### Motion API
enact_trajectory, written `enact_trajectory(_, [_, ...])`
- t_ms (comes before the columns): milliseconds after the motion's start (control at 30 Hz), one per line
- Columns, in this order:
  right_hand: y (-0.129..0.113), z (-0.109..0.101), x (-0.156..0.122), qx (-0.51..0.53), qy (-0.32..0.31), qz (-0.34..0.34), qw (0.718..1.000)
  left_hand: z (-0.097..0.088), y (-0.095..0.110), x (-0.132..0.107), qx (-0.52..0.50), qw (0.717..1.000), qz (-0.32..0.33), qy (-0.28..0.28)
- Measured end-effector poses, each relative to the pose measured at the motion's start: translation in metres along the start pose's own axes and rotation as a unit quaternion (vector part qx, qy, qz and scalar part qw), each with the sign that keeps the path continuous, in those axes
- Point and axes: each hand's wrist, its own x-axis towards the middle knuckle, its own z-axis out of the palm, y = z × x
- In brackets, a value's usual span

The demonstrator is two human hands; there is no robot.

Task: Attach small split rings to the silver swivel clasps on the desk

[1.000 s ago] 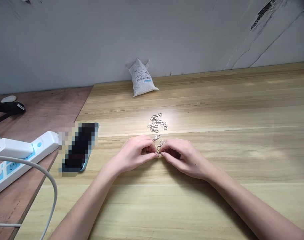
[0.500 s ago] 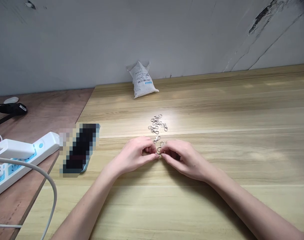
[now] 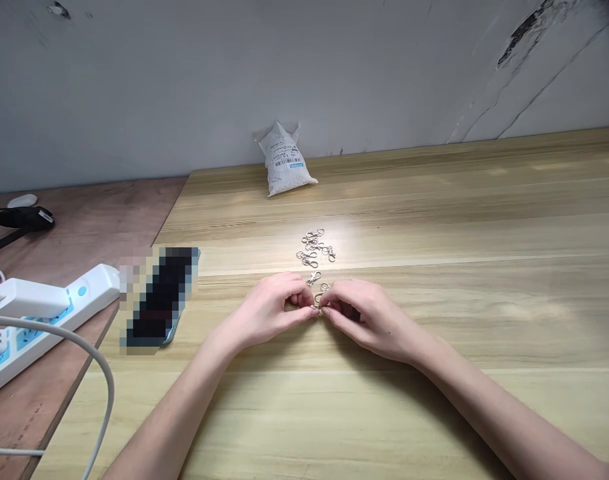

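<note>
My left hand (image 3: 279,303) and my right hand (image 3: 364,310) meet just above the wooden tabletop, fingertips nearly touching. Each pinches thumb against forefinger on a small metal clasp (image 3: 319,307), most of it covered by the fingers. Right behind the fingertips is a silver ring (image 3: 325,287); whether it belongs to the held piece I cannot tell. One silver lobster clasp (image 3: 313,279) lies close beyond my left fingers. Farther back, several more lobster clasps with rings (image 3: 315,247) are spread in a loose cluster.
A white labelled plastic package (image 3: 287,163) rests by the wall. On the left lies a phone (image 3: 167,297), its screen pixelated. A white power strip (image 3: 91,293) with a plugged-in charger (image 3: 29,299) sits on the brown surface, and a pale cable (image 3: 107,393) loops over the table edge.
</note>
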Motion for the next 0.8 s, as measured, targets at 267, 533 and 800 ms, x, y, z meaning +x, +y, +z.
enact_trajectory(267, [-0.0001, 0.0000, -0.0001, -0.013, 0.004, -0.007, 1.000, 0.0008, 0.0005, -0.0012, -0.004, 1.000, 0.003, 0.005])
enact_trajectory(533, [0.0006, 0.0003, -0.0009, -0.014, -0.005, -0.003, 1.000, 0.0014, 0.0009, -0.0011, 0.006, 1.000, 0.001, 0.003])
enact_trajectory(800, [0.0004, 0.0002, -0.0010, -0.016, -0.006, -0.005, 1.000, 0.0022, 0.0008, 0.0005, 0.011, 1.000, 0.005, 0.007])
